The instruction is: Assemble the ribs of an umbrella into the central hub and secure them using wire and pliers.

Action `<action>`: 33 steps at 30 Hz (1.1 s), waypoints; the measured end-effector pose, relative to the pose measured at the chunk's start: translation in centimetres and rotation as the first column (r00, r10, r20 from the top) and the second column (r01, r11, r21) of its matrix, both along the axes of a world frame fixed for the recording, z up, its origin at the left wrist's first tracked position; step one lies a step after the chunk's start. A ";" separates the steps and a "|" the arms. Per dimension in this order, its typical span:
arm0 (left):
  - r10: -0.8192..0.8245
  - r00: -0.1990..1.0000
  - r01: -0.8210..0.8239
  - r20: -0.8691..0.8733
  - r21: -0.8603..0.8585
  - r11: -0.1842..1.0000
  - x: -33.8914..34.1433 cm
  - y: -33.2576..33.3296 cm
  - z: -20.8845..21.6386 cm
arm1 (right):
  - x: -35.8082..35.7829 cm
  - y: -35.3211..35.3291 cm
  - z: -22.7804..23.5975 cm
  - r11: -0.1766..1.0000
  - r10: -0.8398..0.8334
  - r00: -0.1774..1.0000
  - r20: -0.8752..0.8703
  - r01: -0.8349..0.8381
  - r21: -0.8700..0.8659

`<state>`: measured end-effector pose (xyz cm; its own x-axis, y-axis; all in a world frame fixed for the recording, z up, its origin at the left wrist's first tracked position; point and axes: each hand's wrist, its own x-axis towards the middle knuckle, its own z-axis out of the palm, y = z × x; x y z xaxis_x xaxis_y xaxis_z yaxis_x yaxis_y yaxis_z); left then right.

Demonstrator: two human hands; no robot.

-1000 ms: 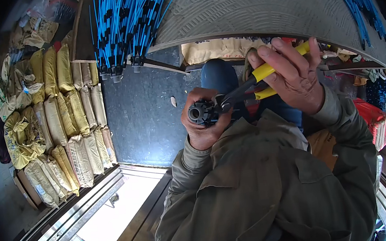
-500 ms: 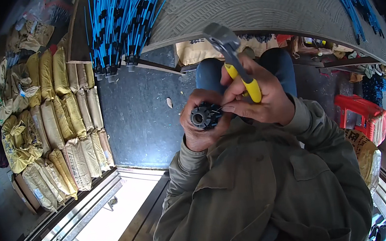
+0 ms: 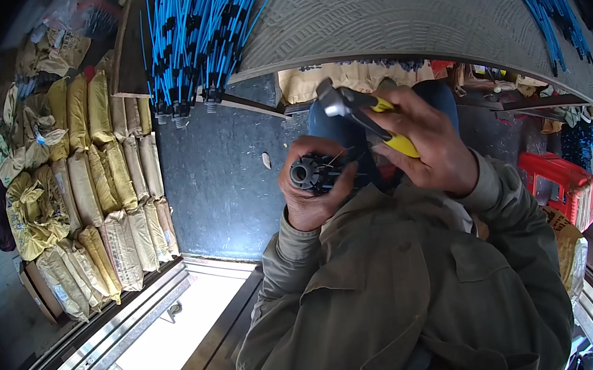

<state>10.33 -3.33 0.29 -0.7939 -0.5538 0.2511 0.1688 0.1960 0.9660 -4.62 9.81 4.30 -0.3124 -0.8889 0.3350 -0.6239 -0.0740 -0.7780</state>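
Note:
My left hand [image 3: 308, 211] is wrapped round a black ribbed plastic fitting [image 3: 303, 175], whose round hollow end faces up. A thin light-coloured strand [image 3: 337, 156] sticks out beside the fitting, near my left fingers. To the right, my right hand [image 3: 435, 143] grips a pair of pliers [image 3: 402, 146] with yellow and black handles. Their broad metal head points up and left, apart from the fitting. Both handles show between my fingers. The lower part of the fitting is hidden in my left palm.
Above lies a grey patterned tabletop [image 3: 366, 22] with bundles of blue rods with black fittings [image 3: 198, 43] at its left; more blue rods [image 3: 545, 7] lie at its right. Stacked sacks [image 3: 90, 185] stand at left. A red plastic stool [image 3: 560, 186] is at right.
My right hand has moved right, away from the fitting, and the pliers have tilted with their head lower. Its fingertips no longer touch the fitting. My left hand still holds it.

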 end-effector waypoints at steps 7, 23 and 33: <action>0.064 0.998 -0.063 0.015 -0.075 0.995 -0.1 -0.3 0.8 | -2.5 0.7 0.3 0.950 -0.312 0.366 -0.877 0.130 -0.284; 0.106 0.993 -0.103 0.050 -0.055 0.993 0.5 -0.3 0.6 | -0.6 0.0 -0.7 0.942 -0.330 0.342 -0.880 0.176 -0.285; -0.005 1.000 0.005 -0.008 -0.005 1.000 0.9 0.5 0.5 | -4.8 1.0 7.1 0.765 0.566 0.741 -0.362 -0.308 0.566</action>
<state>11.25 -2.81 0.75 -0.7945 -0.5489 0.2599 0.1771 0.1999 0.9637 -9.46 10.84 11.39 0.2424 -0.9597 -0.1419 -0.9038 -0.1703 -0.3925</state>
